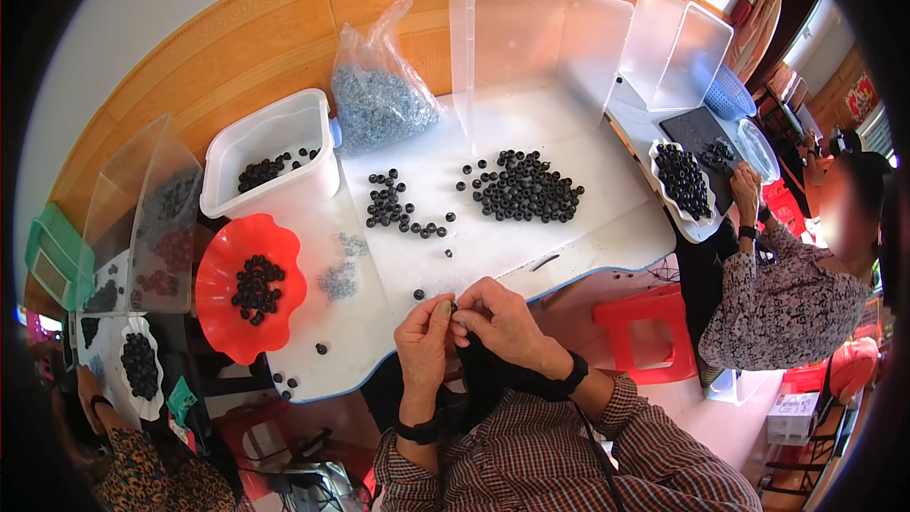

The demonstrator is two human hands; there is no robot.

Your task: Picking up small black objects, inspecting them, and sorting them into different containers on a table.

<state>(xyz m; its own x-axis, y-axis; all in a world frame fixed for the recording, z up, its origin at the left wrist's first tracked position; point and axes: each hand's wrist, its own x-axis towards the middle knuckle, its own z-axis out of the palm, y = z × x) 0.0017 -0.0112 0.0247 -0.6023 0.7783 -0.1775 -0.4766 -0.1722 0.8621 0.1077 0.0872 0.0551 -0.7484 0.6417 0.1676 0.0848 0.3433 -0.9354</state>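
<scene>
This looks like a small home workshop for piecework. A white table (569, 228) against a wood-panelled wall (265, 28) carries heaps of small black rings (526, 188), plastic tubs (270, 147) and a bag of grey parts (379, 104), with other seated people along its edges and a red plastic stool (645, 322) beside it.

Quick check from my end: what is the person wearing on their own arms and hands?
Both hands are bare, no gloves. The left hand has a black band on its wrist, and the right hand has a black wristband too. Both forearms come out of sleeves in a dark red and grey check, pushed back from the wrists. A thin dark cord runs down the right sleeve.
</scene>
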